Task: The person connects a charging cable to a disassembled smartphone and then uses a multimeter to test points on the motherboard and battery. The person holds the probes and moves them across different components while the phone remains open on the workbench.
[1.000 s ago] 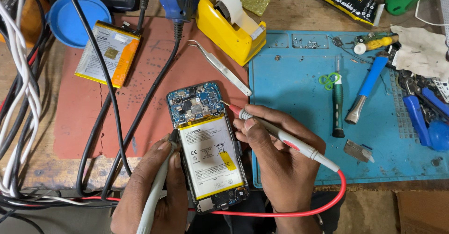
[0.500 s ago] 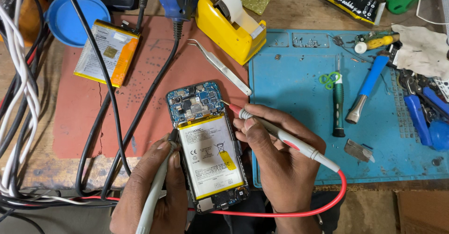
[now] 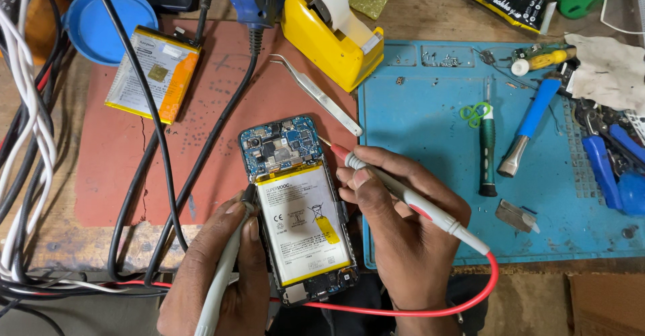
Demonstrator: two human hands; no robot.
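Up top you've got a chunky yellow plastic tape dispenser (image 3: 332, 33), with slim curved metal tweezers (image 3: 316, 94) just below it on the reddish-brown mat (image 3: 114, 168). A spare flat yellow-edged battery (image 3: 153, 74) sits beside a round blue plastic lid (image 3: 101, 20). Green-handled screwdriver (image 3: 487, 144) lies on the blue silicone mat (image 3: 430, 114).

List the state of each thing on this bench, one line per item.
phone: back cover off, board and battery exposed, lying flat
right hand: gripping the red probe, tip at the board's edge
left hand: holding the grey probe against the phone's left side
tweezers: lying unused on the red mat
spare battery: loose, lying flat
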